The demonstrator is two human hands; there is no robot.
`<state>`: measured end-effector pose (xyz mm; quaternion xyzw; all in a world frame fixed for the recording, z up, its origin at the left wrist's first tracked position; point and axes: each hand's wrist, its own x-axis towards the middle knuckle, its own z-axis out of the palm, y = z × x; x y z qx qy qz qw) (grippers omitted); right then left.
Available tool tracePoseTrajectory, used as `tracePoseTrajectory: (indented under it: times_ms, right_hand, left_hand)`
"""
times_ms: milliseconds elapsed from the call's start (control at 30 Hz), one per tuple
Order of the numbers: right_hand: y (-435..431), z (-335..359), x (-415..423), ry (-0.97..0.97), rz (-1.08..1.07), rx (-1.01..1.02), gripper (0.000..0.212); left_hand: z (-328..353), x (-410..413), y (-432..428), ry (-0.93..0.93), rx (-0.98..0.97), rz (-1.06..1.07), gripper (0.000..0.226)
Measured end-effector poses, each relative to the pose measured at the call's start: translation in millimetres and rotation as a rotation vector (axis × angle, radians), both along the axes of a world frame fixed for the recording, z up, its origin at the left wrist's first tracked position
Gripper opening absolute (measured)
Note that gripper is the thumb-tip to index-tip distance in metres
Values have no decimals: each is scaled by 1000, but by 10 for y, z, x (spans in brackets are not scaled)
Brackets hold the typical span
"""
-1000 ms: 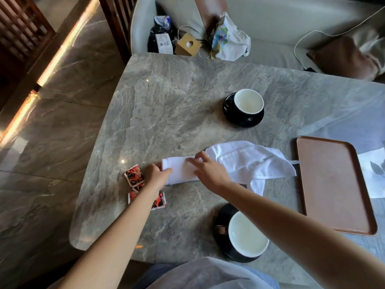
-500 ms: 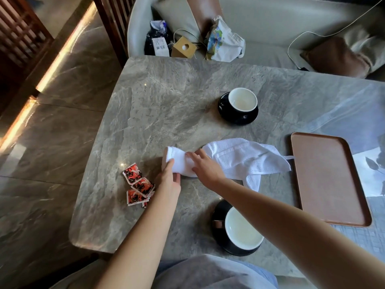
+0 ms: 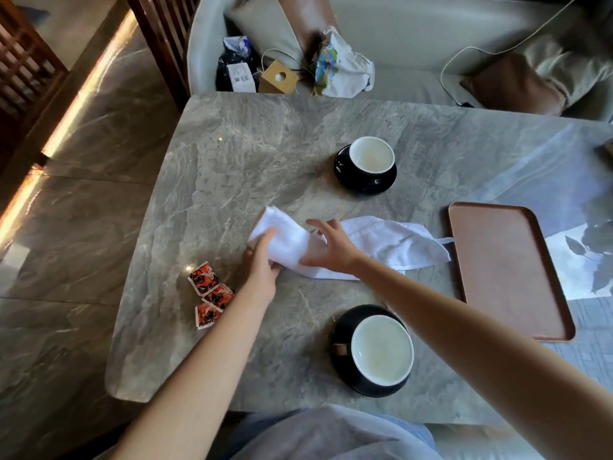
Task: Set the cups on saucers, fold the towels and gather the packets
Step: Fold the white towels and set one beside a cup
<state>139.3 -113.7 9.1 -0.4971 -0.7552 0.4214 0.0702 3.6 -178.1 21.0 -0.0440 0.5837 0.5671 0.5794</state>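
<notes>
Packets (image 3: 210, 293) sat lower left on the desk (image 3: 248, 154), three in a loose cluster, untouched. Your left hand (image 3: 262, 263) gripped the folded towel (image 3: 285, 240) at centre frame, its far end raised off the desk. Your right hand (image 3: 331, 247) lay spread against its right side, clamped on nothing. The loose towel (image 3: 398, 247) sprawled just right of that.

Risk: if the left grip slipped, the fold would likely spring open, or drag the loose towel along.

Since half a second earlier, the folded towel had lifted and tilted, and your right fingers had spread.
</notes>
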Motion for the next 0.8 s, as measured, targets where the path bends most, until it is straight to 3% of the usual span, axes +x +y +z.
tracePoseTrajectory:
  times_ms: [100, 200, 267, 367, 500, 600, 700, 800]
  right_hand:
    - [104, 271, 87, 35, 9, -135, 70]
    - [126, 481, 263, 346, -18, -510, 46]
    - [108, 547, 385, 452, -59, -648, 35]
    - [50, 550, 537, 511, -103, -626, 19]
    - [-11, 501, 794, 563, -147, -663, 29]
    - [62, 483, 1095, 481, -176, -648, 36]
    - [250, 467, 1367, 505, -406, -592, 41]
    - [479, 423, 1522, 558, -565, -443, 32]
  left_hand:
    - [233, -131, 182, 69, 121, -154, 51]
    - [487, -139, 422, 113, 158, -372, 43]
    - [614, -68, 604, 133, 163, -444, 34]
    - [661, 125, 848, 222, 142, -469, 41]
    - [563, 510, 1068, 348, 69, -484, 67]
    - [493, 851, 1183, 342, 76, -486, 50]
    - [416, 1159, 1322, 291, 91, -524, 52]
    - [350, 1428, 1486, 223, 125, -597, 33]
